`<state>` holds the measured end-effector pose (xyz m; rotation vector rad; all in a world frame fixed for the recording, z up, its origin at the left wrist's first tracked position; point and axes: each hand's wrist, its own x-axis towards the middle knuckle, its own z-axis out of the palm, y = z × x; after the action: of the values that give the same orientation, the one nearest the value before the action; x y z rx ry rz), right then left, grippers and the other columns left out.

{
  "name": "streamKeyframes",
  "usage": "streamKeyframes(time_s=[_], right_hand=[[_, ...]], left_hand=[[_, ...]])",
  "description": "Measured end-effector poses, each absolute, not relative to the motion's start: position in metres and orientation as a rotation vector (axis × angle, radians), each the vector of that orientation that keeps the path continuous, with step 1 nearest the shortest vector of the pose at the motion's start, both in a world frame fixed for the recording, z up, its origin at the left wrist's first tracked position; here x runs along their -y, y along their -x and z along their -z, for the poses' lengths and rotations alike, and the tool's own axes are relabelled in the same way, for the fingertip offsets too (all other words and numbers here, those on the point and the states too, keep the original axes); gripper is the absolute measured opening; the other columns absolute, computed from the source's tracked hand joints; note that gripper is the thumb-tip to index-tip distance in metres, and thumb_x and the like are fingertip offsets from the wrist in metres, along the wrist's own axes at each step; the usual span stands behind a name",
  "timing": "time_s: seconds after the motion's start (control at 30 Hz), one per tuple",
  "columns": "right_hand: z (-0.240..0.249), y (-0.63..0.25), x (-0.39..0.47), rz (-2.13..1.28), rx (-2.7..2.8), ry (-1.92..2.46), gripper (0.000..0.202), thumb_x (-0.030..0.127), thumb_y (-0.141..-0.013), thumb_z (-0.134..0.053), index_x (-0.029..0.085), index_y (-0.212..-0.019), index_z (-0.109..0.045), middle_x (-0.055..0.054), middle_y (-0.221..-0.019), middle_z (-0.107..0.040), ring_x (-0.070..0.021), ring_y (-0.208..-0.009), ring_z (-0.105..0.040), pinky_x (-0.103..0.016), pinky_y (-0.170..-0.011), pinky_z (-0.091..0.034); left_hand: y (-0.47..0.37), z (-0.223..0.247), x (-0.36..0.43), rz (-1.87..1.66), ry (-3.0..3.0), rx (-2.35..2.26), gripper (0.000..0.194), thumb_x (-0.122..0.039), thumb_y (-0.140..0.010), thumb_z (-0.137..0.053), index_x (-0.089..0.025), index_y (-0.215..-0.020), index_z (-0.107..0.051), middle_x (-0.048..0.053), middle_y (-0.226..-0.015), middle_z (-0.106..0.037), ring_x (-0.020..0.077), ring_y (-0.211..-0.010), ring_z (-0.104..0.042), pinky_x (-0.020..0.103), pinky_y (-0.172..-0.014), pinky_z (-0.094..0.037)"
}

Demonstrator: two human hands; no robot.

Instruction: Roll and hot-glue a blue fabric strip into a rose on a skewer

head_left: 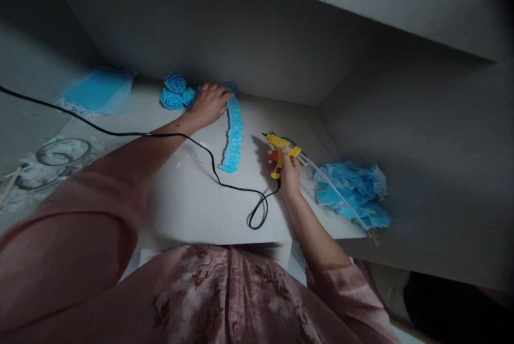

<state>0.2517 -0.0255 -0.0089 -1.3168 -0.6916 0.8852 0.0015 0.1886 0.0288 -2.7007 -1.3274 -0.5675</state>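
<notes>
At the far left, a round clear glass dish (63, 152) is being seen on a crumpled pale sheet, and behind it a flat piece of light blue tissue paper (100, 90) is lying on the white tabletop (193, 205). A black power cord (120, 133) is being trailed across the table from the left edge, under the outstretched left forearm in its pink sleeve, and is being looped near the front edge before being led up to the tool. Two blue rolled paper roses (173, 91) are sitting side by side at the back of the table, touching the left hand (209, 104), which is being laid palm-down with the fingers extended and close together over the top end of a long pleated strip of blue paper (234, 135) — the strip is running from that hand toward the person. A thin wooden stick (196, 160) is lying just beside the strip's near end. Further right, a yellow hot glue gun (282, 152) is being held upright on the table by the right hand (289, 173), the fingers being wrapped around its handle. At the right edge of the table, a heap of cut blue paper pieces (353, 191) is being crossed by a clear glue stick.
</notes>
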Motion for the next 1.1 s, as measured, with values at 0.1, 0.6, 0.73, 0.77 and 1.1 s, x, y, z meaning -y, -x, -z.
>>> streamKeyframes(time_s=[0.1, 0.6, 0.73, 0.77, 1.1], right_hand=[[0.010, -0.251, 0.025, -0.885, 0.715, 1.320, 0.058, 0.071, -0.075, -0.088, 0.020, -0.099, -0.079, -0.007, -0.090, -0.088, -0.0150, -0.063, -0.068, -0.026, -0.053, -0.047], [0.015, -0.252, 0.021, -0.876, 0.716, 1.301, 0.053, 0.068, -0.077, -0.087, 0.021, -0.099, -0.077, -0.005, -0.087, -0.086, -0.0154, -0.064, -0.069, -0.027, -0.059, -0.053], [0.015, -0.253, 0.022, -0.872, 0.726, 1.303, 0.056, 0.070, -0.076, -0.089, 0.021, -0.100, -0.078, -0.006, -0.089, -0.087, -0.0169, -0.067, -0.070, -0.029, -0.061, -0.055], [0.015, -0.254, 0.022, -0.870, 0.733, 1.298, 0.057, 0.071, -0.076, -0.089, 0.021, -0.100, -0.078, -0.007, -0.090, -0.087, -0.0171, -0.067, -0.070, -0.029, -0.061, -0.056], [0.013, -0.251, 0.023, -0.928, 0.720, 1.300, 0.052, 0.067, -0.080, -0.087, 0.020, -0.101, -0.078, -0.005, -0.089, -0.086, -0.0134, -0.064, -0.068, -0.025, -0.056, -0.049]], left_hand=[[0.005, -0.024, -0.164, 0.693, 2.733, 1.342, 0.034, -0.021, -0.111, -0.055, -0.015, -0.136, -0.079, 0.018, -0.135, -0.079, 0.0390, -0.135, -0.068, 0.057, -0.122, -0.043], [0.066, 0.011, -0.153, 0.755, 2.598, 1.691, 0.039, -0.028, -0.108, -0.051, -0.021, -0.124, -0.085, 0.013, -0.131, -0.085, 0.0342, -0.123, -0.076, 0.045, -0.112, -0.056], [0.052, 0.011, -0.150, 0.687, 2.629, 1.686, 0.049, -0.025, -0.107, -0.049, -0.019, -0.145, -0.080, 0.014, -0.156, -0.075, 0.0364, -0.135, -0.073, 0.048, -0.115, -0.057], [0.049, 0.010, -0.150, 0.635, 2.638, 1.690, 0.050, -0.026, -0.108, -0.049, -0.019, -0.147, -0.079, 0.013, -0.158, -0.073, 0.0369, -0.136, -0.073, 0.048, -0.115, -0.057], [0.060, 0.024, -0.164, 0.532, 2.845, 1.568, 0.043, -0.030, -0.101, -0.057, -0.020, -0.129, -0.089, 0.011, -0.149, -0.079, 0.0357, -0.140, -0.074, 0.046, -0.121, -0.058]])
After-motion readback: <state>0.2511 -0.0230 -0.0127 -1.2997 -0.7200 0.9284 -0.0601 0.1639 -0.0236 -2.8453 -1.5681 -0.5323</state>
